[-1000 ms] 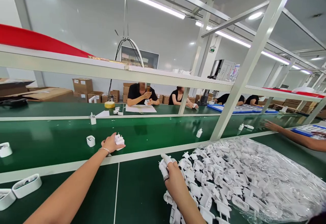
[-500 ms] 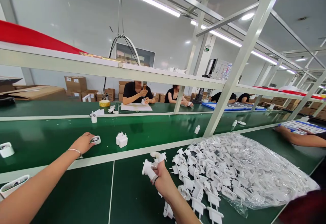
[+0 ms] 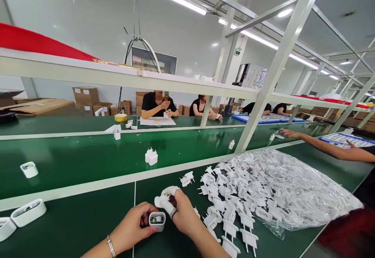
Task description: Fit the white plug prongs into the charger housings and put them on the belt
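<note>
My left hand [image 3: 133, 226] is closed around a white charger housing [image 3: 157, 221], whose open end faces up and shows circuit parts inside. Close by on the right, my right hand [image 3: 178, 209] has white coverings on its fingers and a ring-like band at one of them. A white plug cap [image 3: 159, 201] seems pinched at its fingertips, though white on white blurs the outline. Beyond these fingers, loose pronged plug caps [image 3: 186, 178] lie on the green bench. A large heap of similar caps [image 3: 231, 203] spreads to the right of my right hand.
A clear plastic bag [image 3: 304, 191] covers part of the heap. Two open housings [image 3: 29, 212] sit at left. On the green belt [image 3: 88, 156] are another housing [image 3: 29, 169] and assembled plugs [image 3: 151, 156]. A slanted post [image 3: 269, 86] rises ahead; a co-worker's arm [image 3: 325, 144] reaches in from the right.
My left hand has brought a housing from the belt to the bench, beside my right hand. Items on the belt have shifted right. The co-worker's arm at right now stretches over the belt.
</note>
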